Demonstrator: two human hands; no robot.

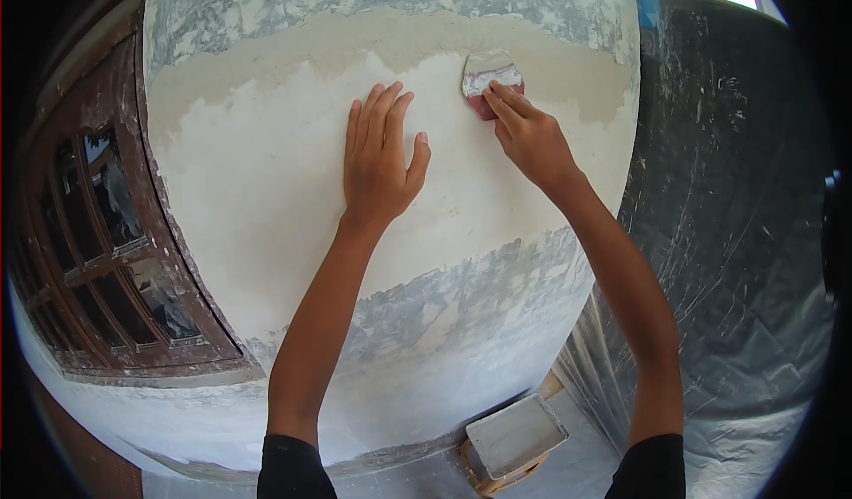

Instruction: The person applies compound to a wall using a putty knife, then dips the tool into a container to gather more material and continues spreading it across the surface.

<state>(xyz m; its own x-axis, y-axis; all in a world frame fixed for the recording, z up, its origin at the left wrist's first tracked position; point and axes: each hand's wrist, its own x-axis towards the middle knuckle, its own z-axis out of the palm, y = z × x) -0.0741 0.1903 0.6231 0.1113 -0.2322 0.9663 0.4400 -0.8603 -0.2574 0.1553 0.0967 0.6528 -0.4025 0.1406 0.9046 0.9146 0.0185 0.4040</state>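
Note:
My left hand (380,157) lies flat on the wall (266,180), fingers stretched upward and thumb apart, with nothing in it. To its right, my right hand (535,140) grips a putty scraper (493,75) with a reddish lower part and a pale, putty-smeared upper part. The scraper is against the wall near the upper edge of a smooth whitish band of putty. Just above that band runs a damp-looking beige strip (399,38), and mottled grey wall shows higher up and lower down.
A brown wooden window frame (93,259) with glass panes stands at the left. Dark plastic sheeting (728,188) hangs at the right and spreads onto the floor. Below, a tray (516,435) of greyish material rests on a wooden stool (479,474).

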